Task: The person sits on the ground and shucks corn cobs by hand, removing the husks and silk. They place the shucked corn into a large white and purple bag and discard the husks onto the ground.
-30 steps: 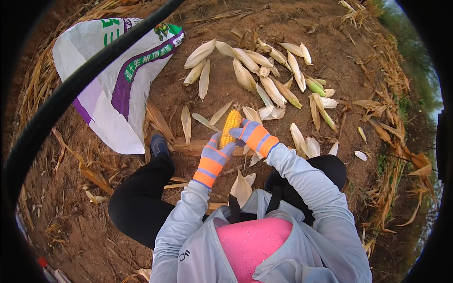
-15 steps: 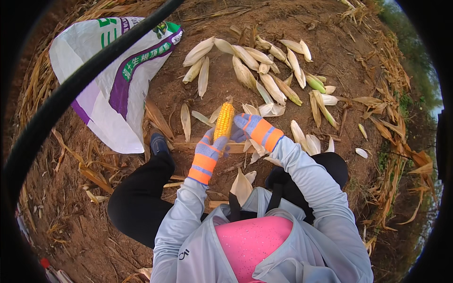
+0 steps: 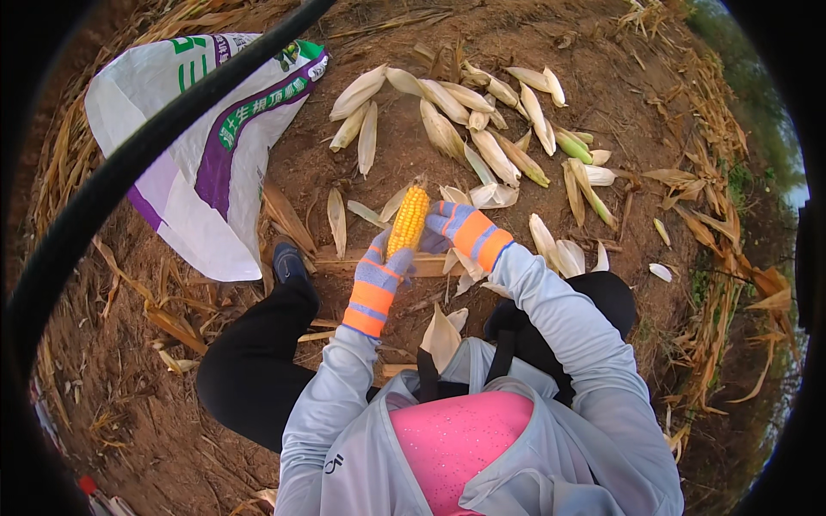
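Observation:
A bare yellow corn cob (image 3: 408,220) stands upright in front of me, its husk off and its tip pointing away. My left hand (image 3: 381,270), in a grey knitted glove with orange bands, is closed around the cob's lower part, the thumb lying along it. From the right, my right hand (image 3: 465,230) in a matching glove reaches to the cob's side. Its fingers are bent together by the cob's lower right, partly hidden behind it, so what they pinch does not show. Pale husk pieces (image 3: 441,339) lie beneath my hands, between my legs.
Several husk-covered corn ears (image 3: 495,157) lie on the brown soil ahead. A white and purple woven sack (image 3: 176,181) spreads at the left, crossed by a dark, blurred strap (image 3: 129,168). A wooden strip (image 3: 340,267) lies below the cob. Dry stalks (image 3: 731,224) line the right side.
Both hands stay around the cob with almost no movement. The whole view has shifted very slightly.

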Demonstrator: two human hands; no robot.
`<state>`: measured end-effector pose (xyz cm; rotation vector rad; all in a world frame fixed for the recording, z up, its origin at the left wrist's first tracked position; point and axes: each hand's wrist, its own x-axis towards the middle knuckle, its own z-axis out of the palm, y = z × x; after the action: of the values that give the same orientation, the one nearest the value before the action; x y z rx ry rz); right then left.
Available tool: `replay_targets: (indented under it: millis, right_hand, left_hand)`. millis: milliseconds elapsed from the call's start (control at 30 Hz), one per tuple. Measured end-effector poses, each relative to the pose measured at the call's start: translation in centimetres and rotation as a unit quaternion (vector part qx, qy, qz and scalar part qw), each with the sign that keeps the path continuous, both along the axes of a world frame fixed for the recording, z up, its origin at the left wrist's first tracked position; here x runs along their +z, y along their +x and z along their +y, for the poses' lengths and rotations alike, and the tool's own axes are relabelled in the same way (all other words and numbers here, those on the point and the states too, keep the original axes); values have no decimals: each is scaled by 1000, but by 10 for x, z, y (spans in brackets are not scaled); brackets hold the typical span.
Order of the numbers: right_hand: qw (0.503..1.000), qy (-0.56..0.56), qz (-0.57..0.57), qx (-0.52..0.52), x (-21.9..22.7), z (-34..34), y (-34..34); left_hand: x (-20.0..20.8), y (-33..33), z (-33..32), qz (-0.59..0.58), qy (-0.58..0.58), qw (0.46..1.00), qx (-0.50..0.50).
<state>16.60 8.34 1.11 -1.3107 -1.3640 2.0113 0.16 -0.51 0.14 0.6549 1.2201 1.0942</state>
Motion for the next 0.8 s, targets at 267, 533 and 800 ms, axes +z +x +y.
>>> replay_targets:
  millis: [267,533,800]
  right_hand:
    - [997,49,-67,-10,25,1,-4]
    - [990,113,-60,63,26,-11,-6]
    - [743,246,-339,522,-31,-53,13]
  left_hand:
    - [-1,-3,-1,50,35,998,-4]
    - [-4,0,1,-47,55,997,31]
    - [-20,-17,15,-173,96,970,141]
